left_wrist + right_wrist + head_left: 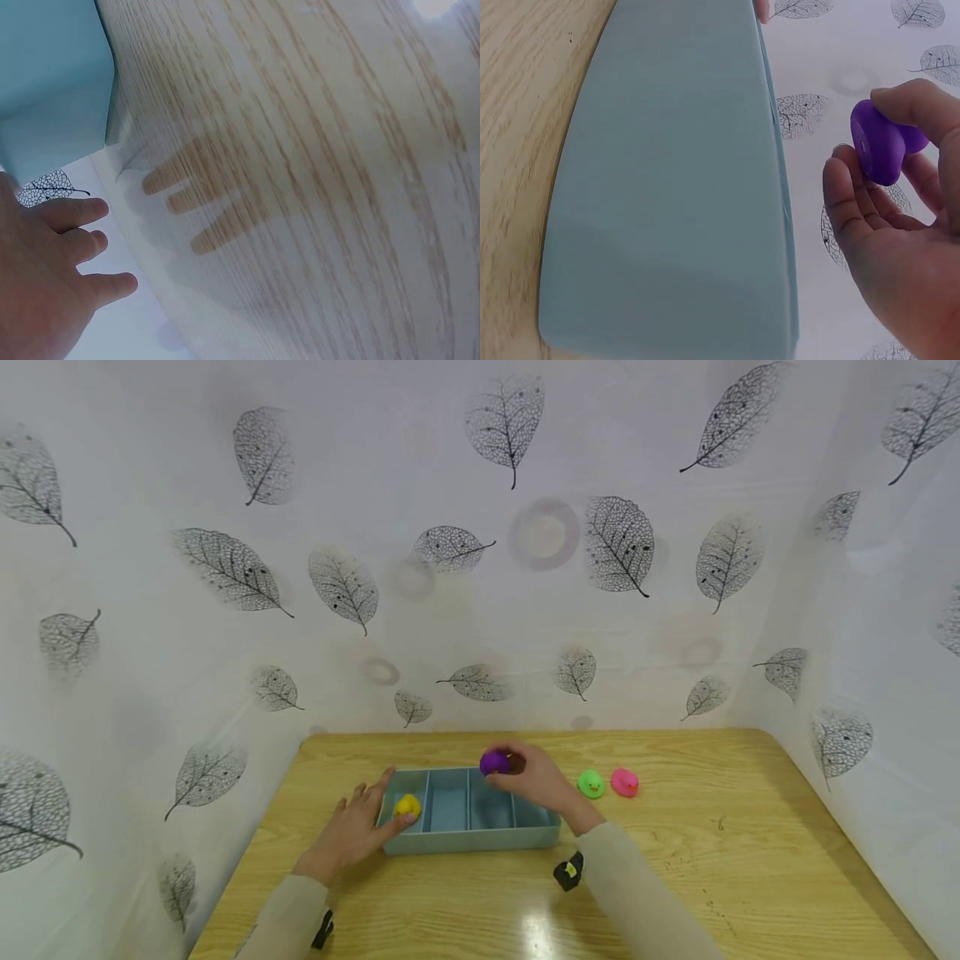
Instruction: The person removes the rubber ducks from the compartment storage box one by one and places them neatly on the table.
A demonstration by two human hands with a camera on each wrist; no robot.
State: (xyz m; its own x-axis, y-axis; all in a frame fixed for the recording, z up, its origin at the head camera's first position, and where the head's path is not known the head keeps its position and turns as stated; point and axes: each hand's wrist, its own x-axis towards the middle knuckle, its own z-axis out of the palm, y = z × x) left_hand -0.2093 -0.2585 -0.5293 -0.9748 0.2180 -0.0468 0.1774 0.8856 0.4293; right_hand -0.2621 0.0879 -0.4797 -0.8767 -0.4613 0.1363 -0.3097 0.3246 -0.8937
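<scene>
A light blue box [480, 841] with a row of several compartments sits on the table, its outer side filling much of the right wrist view. My left hand [356, 829] rests at its left end, index finger by the back corner and thumb over the front rim; the other fingers [67, 214] stretch out past the box. A yellow rubber duck [407, 807] lies in the leftmost compartment. Above the box's back rim, right of its middle, my right hand [536, 777] pinches a purple rubber duck [881, 142] between thumb and fingers.
To the right of the box, a green rubber duck [591, 784] and a pink rubber duck [625, 782] sit side by side on the wooden table [675, 860]. A white leaf-patterned sheet [480, 627] encloses the table at the back and both sides.
</scene>
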